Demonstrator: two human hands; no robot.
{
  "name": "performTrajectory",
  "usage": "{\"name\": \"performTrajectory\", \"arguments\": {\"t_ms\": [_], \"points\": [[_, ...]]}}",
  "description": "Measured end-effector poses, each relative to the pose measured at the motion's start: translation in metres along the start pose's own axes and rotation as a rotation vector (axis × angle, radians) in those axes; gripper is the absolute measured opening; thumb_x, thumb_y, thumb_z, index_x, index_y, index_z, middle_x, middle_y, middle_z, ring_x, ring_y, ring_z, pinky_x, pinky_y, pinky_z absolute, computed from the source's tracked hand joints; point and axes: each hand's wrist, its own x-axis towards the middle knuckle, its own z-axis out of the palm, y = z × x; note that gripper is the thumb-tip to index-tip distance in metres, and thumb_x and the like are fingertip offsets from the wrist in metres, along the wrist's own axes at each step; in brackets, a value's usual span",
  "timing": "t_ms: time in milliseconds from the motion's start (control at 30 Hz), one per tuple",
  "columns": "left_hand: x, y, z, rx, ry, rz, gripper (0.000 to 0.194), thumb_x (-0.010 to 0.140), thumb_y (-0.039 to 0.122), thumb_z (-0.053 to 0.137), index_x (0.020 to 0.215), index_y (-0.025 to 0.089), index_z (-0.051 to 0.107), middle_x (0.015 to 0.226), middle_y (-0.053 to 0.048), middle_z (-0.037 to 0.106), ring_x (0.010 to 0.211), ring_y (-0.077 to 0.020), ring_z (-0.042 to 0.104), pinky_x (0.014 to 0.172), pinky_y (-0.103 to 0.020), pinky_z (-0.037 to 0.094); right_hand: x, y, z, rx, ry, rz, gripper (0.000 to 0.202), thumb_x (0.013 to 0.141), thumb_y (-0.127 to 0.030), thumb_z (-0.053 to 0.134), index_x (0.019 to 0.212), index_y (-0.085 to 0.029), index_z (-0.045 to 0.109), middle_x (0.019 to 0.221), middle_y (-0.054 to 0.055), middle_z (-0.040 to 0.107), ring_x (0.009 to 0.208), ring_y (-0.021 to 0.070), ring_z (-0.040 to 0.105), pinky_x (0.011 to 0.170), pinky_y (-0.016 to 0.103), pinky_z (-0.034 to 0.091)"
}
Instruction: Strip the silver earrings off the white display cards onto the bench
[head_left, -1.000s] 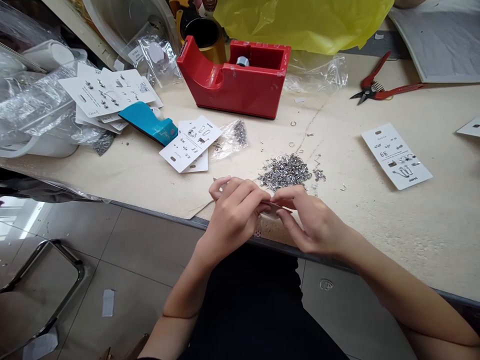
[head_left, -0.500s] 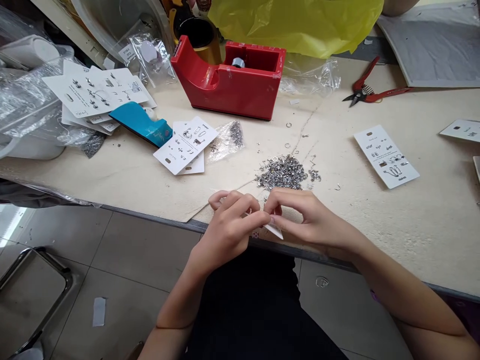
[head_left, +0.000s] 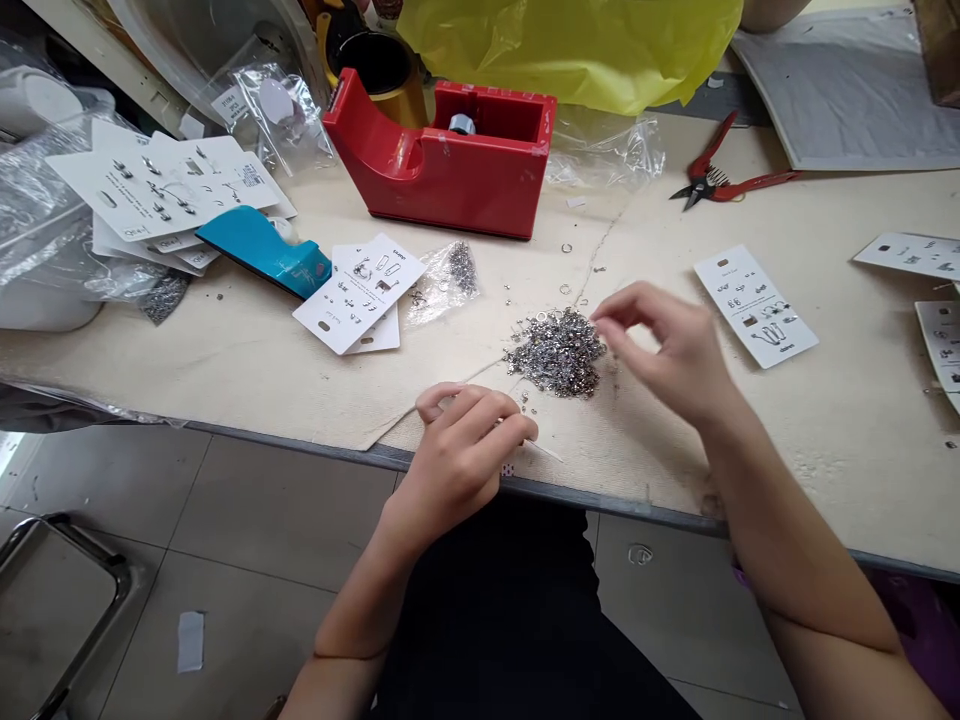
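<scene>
Near the table's front edge, my left hand [head_left: 469, 440] is closed on a white card [head_left: 546, 452], which shows edge-on past the fingertips. My right hand [head_left: 664, 345] is at the right side of a pile of small silvery metal pieces [head_left: 556, 352], its thumb and forefinger brought together in a pinch. Whatever may be between those fingertips is too small to make out. A few loose rings and bits lie around the pile.
Behind stand a red tape dispenser [head_left: 457, 165] and a blue one [head_left: 262, 250]. Earring cards [head_left: 358, 293] lie left, with a small bag of pieces [head_left: 446, 282]. Another card [head_left: 756, 307] and red-handled pruners [head_left: 712, 180] are at the right.
My right hand has left the card and moved forward and right to the edge of the metal pile. My left hand stays on the card. The view has shifted slightly.
</scene>
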Motion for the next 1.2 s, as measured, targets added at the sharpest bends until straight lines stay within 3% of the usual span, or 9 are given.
{"name": "performTrajectory", "arguments": {"t_ms": [67, 167, 433, 633, 767, 1033, 1200], "points": [[0.001, -0.001, -0.001, -0.026, 0.04, -0.008, 0.037, 0.081, -0.012, 0.04, 0.079, 0.02, 0.059, 0.075, 0.004, 0.065, 0.075, -0.0112, 0.058, 0.083, -0.035, 0.029, 0.005, 0.017, -0.01, -0.226, 0.103, 0.043, 0.012, 0.09, -0.015, 0.056, 0.086, -0.025, 0.06, 0.085, 0.004, 0.066, 0.074, 0.0189, 0.06, 0.069, 0.037, 0.049], [0.002, -0.002, -0.004, -0.063, 0.101, -0.026, 0.036, 0.084, -0.011, 0.042, 0.076, 0.019, 0.06, 0.072, 0.004, 0.066, 0.072, -0.0105, 0.06, 0.081, -0.035, 0.03, 0.007, 0.034, -0.016, -0.402, 0.068, 0.145, 0.012, 0.089, -0.015, 0.053, 0.085, -0.025, 0.059, 0.088, 0.007, 0.062, 0.08, 0.0228, 0.061, 0.073, 0.041, 0.049], [0.008, -0.019, -0.008, -0.035, 0.281, -0.019, 0.036, 0.086, -0.009, 0.046, 0.072, 0.021, 0.06, 0.066, 0.005, 0.064, 0.066, -0.0104, 0.057, 0.079, -0.034, 0.034, 0.007, 0.046, -0.016, -0.408, -0.013, 0.166, 0.01, 0.089, -0.018, 0.052, 0.085, -0.024, 0.059, 0.093, 0.009, 0.06, 0.089, 0.028, 0.061, 0.077, 0.044, 0.049], [0.025, -0.051, 0.001, -0.009, 0.3, 0.09, 0.028, 0.088, -0.004, 0.047, 0.079, 0.021, 0.055, 0.069, 0.001, 0.057, 0.071, -0.0147, 0.049, 0.067, -0.031, 0.036, 0.01, 0.049, -0.02, -0.436, 0.008, 0.131, 0.011, 0.089, -0.016, 0.051, 0.086, -0.023, 0.059, 0.089, 0.009, 0.059, 0.084, 0.0266, 0.059, 0.078, 0.044, 0.048], [0.04, -0.067, 0.006, -0.038, 0.312, 0.052, 0.018, 0.092, 0.005, 0.047, 0.086, 0.022, 0.052, 0.076, -0.001, 0.055, 0.076, -0.0166, 0.047, 0.071, -0.034, 0.035, 0.01, 0.047, -0.014, -0.424, 0.006, 0.084, 0.012, 0.089, -0.015, 0.051, 0.086, -0.024, 0.059, 0.09, 0.008, 0.06, 0.083, 0.0243, 0.058, 0.078, 0.042, 0.047], [0.045, -0.078, 0.007, -0.28, 0.294, 0.013, 0.012, 0.1, 0.02, 0.045, 0.09, 0.023, 0.051, 0.078, -0.002, 0.054, 0.077, -0.0162, 0.049, 0.07, -0.035, 0.038, 0.011, 0.045, 0.0, -0.443, -0.005, 0.009, 0.014, 0.089, -0.011, 0.051, 0.086, -0.023, 0.059, 0.089, 0.008, 0.063, 0.089, 0.0249, 0.06, 0.079, 0.042, 0.047], [0.039, -0.08, 0.001, -0.378, 0.312, 0.055, 0.013, 0.096, 0.016, 0.053, 0.084, 0.022, 0.055, 0.072, 0.001, 0.053, 0.071, -0.0131, 0.049, 0.066, -0.031, 0.039, 0.016, 0.039, 0.007, -0.412, -0.003, -0.02, 0.012, 0.091, -0.014, 0.052, 0.088, -0.023, 0.059, 0.088, 0.007, 0.063, 0.089, 0.0247, 0.059, 0.078, 0.041, 0.047]]}}
